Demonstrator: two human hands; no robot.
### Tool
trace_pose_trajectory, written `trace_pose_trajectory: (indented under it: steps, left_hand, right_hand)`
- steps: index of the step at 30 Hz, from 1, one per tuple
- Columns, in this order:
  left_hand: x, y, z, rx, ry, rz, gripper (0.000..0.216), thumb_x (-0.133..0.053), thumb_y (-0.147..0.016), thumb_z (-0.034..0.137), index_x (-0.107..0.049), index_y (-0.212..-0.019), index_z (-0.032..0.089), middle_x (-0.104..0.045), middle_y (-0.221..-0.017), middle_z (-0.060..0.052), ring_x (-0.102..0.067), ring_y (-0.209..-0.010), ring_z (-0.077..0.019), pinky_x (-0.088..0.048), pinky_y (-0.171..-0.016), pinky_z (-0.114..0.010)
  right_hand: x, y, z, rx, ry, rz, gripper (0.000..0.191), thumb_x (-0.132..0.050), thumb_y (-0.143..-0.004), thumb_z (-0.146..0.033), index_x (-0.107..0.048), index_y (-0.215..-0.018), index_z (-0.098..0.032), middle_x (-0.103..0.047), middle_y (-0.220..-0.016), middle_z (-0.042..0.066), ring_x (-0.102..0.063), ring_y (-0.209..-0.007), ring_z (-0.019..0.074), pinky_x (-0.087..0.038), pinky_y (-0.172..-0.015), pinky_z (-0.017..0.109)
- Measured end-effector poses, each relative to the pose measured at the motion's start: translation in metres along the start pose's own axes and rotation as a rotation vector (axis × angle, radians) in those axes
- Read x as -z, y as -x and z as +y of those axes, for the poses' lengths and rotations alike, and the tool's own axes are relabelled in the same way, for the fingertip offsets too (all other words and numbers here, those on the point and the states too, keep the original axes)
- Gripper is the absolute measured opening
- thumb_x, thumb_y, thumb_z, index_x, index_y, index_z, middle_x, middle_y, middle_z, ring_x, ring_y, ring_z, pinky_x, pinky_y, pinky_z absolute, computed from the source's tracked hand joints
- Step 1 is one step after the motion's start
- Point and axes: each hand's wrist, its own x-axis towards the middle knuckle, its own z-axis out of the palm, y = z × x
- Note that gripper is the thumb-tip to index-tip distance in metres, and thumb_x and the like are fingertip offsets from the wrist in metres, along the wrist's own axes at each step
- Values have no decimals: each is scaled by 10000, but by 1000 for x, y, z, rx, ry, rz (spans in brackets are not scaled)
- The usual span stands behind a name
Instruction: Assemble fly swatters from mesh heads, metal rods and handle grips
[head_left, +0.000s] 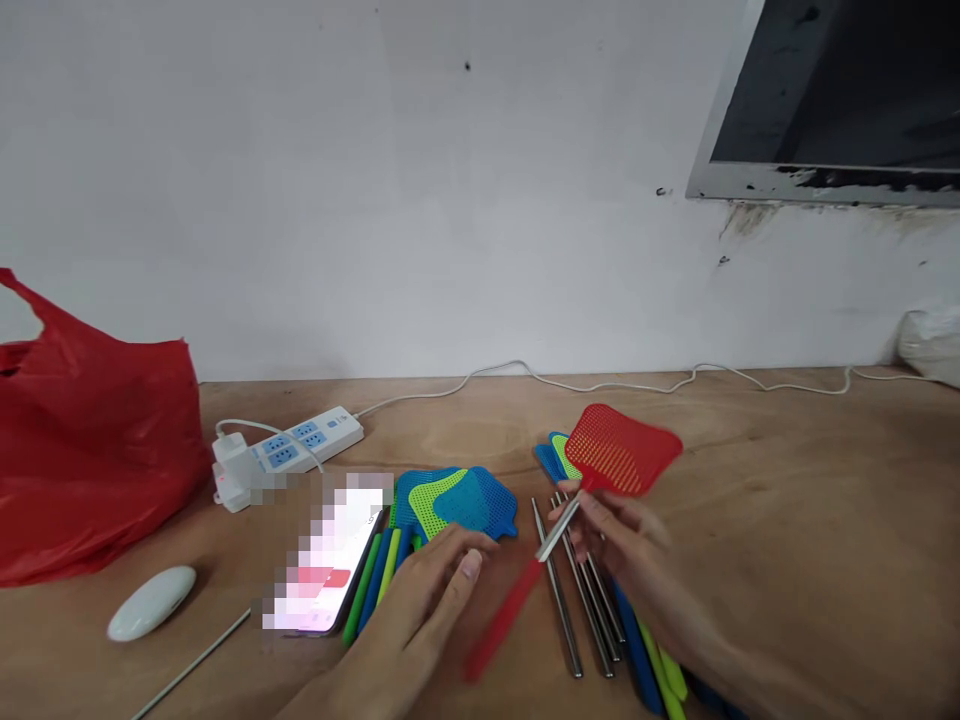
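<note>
A red fly swatter [624,450] with a silver metal shaft and a red handle is pinched near its head by my right hand [615,530]. It slants over the table, head at the upper right, and its handle is slightly blurred. Several metal rods [559,600] lie under and beside that hand. My left hand [431,595] holds nothing, its fingers stretched forward and a little apart. Just beyond it lie blue and lime-green swatter heads [465,495] in a pile. Green, blue and yellow handles [379,575] stick out on its left side.
More blue and yellow-green handles [652,660] lie below my right forearm. A lit phone [337,570], partly pixelated, leans left of the pile. Farther left are a white oval object [151,603], a power strip [307,445] and a red plastic bag [97,430]. A white cable [600,386] runs along the wall.
</note>
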Motion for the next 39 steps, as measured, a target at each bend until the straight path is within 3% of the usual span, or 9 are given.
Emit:
trace_pose_trajectory:
  steps: [5,9,15,19,25,28,31,34,39]
  left_hand:
    - [16,-17,-19,-176,-362,-15,230,-443,-1011,349,-600,-1158,267,-638,-1209,-48,-625,-1114,-254,-542,-935,-420]
    - [12,-24,-36,-238,-532,-14,265,-473,-1000,334,-571,-1227,236,-607,-1307,-92,-579,-1213,-308,-502,-1003,-515]
    - [4,-23,-48,-214,-582,-41,318,-464,-1005,347,-553,-1278,210,-571,-1384,-132,-546,-1268,-336,-472,-1031,-555]
    - [4,-23,-49,-205,-585,-34,306,-473,-999,343,-571,-1255,206,-589,-1366,-134,-550,-1264,-344,-458,-1037,-567]
    - [7,-23,-41,-195,-543,3,246,-453,-998,292,-593,-1188,224,-637,-1264,-102,-609,-1161,-308,-504,-969,-495]
    - [10,-25,-40,-202,-539,38,241,-403,-1004,270,-612,-1110,215,-661,-1172,-98,-632,-1074,-295,-519,-904,-458]
    - [14,-26,-43,-208,-529,77,251,-381,-974,203,-615,-1065,208,-670,-1117,-98,-636,-1013,-281,-515,-849,-423]
    - [22,-25,-45,-195,-495,149,302,-363,-891,106,-610,-1023,220,-680,-1022,-73,-640,-923,-247,-505,-764,-362]
    - [44,-25,-42,-149,-461,275,288,-294,-939,172,-570,-1001,224,-686,-914,-41,-644,-829,-214,-460,-726,-320]
  right_hand:
    - [39,-27,-21,88,454,110,496,-775,-683,-573,-711,-956,-165,-550,-588,-37,-368,-432,88,-267,-386,234]
    - [67,-41,-10,335,834,100,429,-683,-768,-485,-633,-1058,-172,-497,-560,-62,-461,-504,142,-340,-489,270]
    - [83,-51,18,380,1353,96,563,-569,-816,-262,-481,-1351,-113,-526,-559,-46,-519,-527,205,-323,-531,299]
    - [75,-51,12,406,1606,75,491,-567,-839,-215,-528,-1322,-136,-576,-590,0,-547,-542,234,-312,-548,311]
    - [42,-38,-4,574,1644,-81,248,-501,-925,-262,-594,-1138,-176,-696,-909,104,-636,-735,255,-357,-612,321]
    - [25,-29,-2,542,1598,-266,91,-511,-924,-249,-565,-861,-211,-645,-735,11,-591,-640,187,-320,-585,291]
    - [15,-24,6,578,1627,-362,197,-567,-892,-260,-510,-709,-213,-615,-689,-5,-564,-627,168,-278,-575,291]
    - [14,-22,15,601,1654,-354,288,-592,-878,-306,-492,-627,-206,-612,-687,11,-574,-658,178,-269,-586,301]
    - [17,-16,24,560,1669,-337,292,-604,-859,-326,-529,-608,-197,-636,-715,36,-609,-713,207,-291,-608,308]
